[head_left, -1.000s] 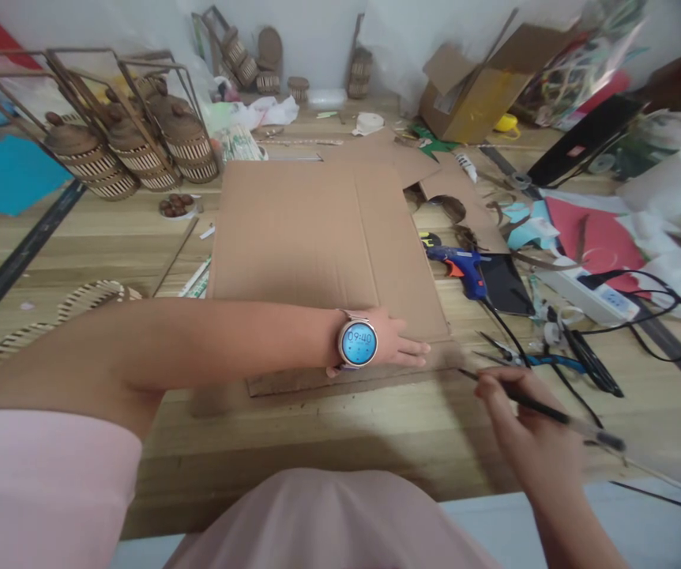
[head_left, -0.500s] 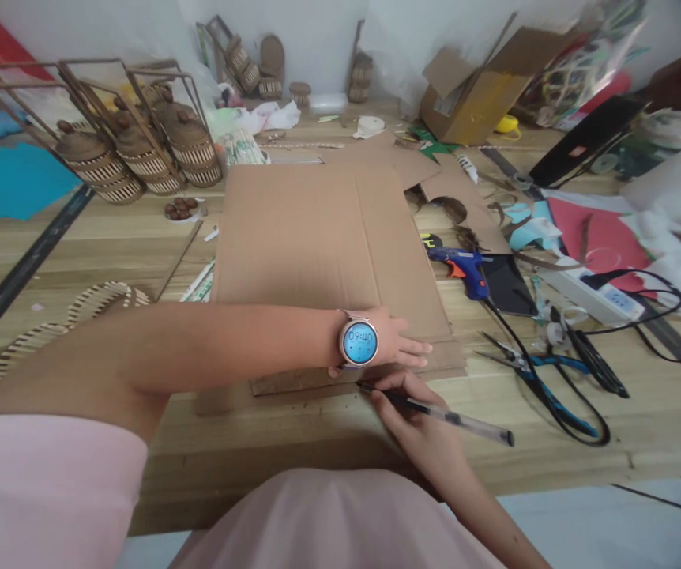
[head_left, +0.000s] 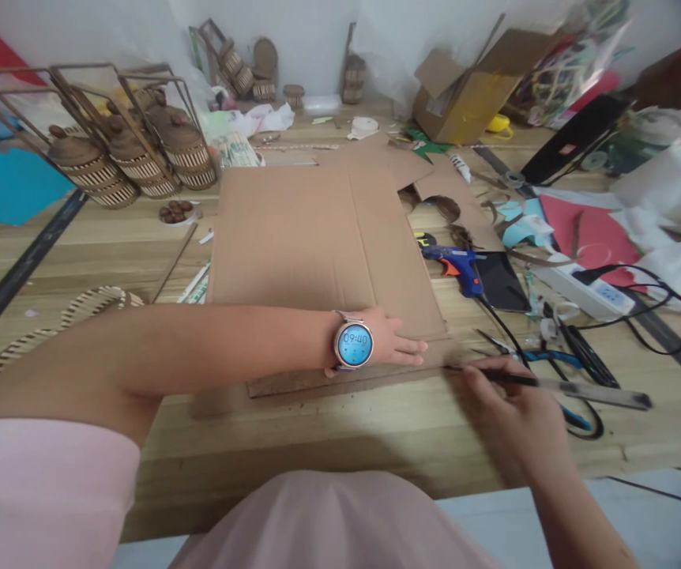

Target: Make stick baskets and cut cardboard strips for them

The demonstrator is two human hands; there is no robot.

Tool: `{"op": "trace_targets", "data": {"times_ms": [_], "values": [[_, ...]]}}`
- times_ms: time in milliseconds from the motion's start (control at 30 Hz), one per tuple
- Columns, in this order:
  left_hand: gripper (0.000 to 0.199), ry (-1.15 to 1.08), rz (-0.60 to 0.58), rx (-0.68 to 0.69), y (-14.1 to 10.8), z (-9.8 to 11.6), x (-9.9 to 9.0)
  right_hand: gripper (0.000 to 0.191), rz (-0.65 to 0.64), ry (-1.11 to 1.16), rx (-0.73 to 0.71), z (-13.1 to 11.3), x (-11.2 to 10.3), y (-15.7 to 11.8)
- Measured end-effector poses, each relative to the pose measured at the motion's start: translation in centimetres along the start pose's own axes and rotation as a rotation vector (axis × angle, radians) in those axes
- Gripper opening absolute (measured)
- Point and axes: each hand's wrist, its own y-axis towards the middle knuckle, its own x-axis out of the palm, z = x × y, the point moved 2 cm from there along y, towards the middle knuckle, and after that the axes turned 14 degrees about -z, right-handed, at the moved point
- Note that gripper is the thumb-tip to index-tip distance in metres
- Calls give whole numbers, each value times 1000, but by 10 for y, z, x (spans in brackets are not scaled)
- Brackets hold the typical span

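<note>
A large sheet of brown cardboard (head_left: 293, 237) lies flat on the wooden table in front of me. My left hand (head_left: 396, 340), with a watch (head_left: 355, 345) on the wrist, rests spread on the sheet's near right part. Along the near edge runs a narrow cardboard strip (head_left: 293, 385), partly under my forearm. My right hand (head_left: 512, 411) grips a pen (head_left: 589, 390), black at the front with a clear barrel. The pen's tip is at the near right corner of the cardboard. Blue-handled pliers (head_left: 574, 416) lie partly hidden behind my right hand.
Right of the cardboard are a blue glue gun (head_left: 462, 267), a white power strip (head_left: 589, 292) and red paper (head_left: 589, 233). Bamboo lanterns (head_left: 139, 154) stand at the back left beside a dish of brown beads (head_left: 176, 212). An open cardboard box (head_left: 476, 87) stands behind.
My right hand has moved right with the pen, along the near edge to the corner of the cardboard. My left hand stays pressed on the sheet. The view has shifted slightly.
</note>
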Motion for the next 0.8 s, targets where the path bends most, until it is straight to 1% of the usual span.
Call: {"op": "trace_targets", "data": {"times_ms": [100, 167, 200, 233, 300, 333, 367, 400, 533, 667, 733, 800], "values": [[128, 140, -92, 113, -3, 2, 0, 27, 161, -73, 61, 12, -17, 1], [131, 167, -93, 133, -3, 1, 1, 27, 195, -86, 30, 8, -18, -1], [132, 165, -78, 132, -2, 0, 1, 27, 173, -90, -12, 4, -16, -2], [132, 165, -65, 137, -1, 0, 1, 27, 110, -93, -71, -2, -12, -3], [133, 175, -51, 133, 1, -1, 2, 29, -75, -103, -194, -13, -1, -4], [133, 188, -48, 126, 1, -1, 3, 30, -157, -112, -234, -17, 4, -5], [132, 204, -51, 120, 0, -2, 3, 31, -213, -125, -251, -21, 8, -4], [131, 222, -59, 115, -2, -2, 4, 31, -241, -142, -247, -23, 10, -4], [118, 228, -77, 125, -21, -4, 13, 29, -231, -169, -219, -23, 11, 2], [109, 140, -14, 158, -50, -9, 35, 30, -226, -175, -222, -20, 10, 5], [110, 96, -11, 130, -66, -14, 47, 32, -230, -187, -212, -19, 10, 6], [110, 45, -46, 72, -80, -19, 58, 32, -235, -204, -199, -19, 10, 7]]}}
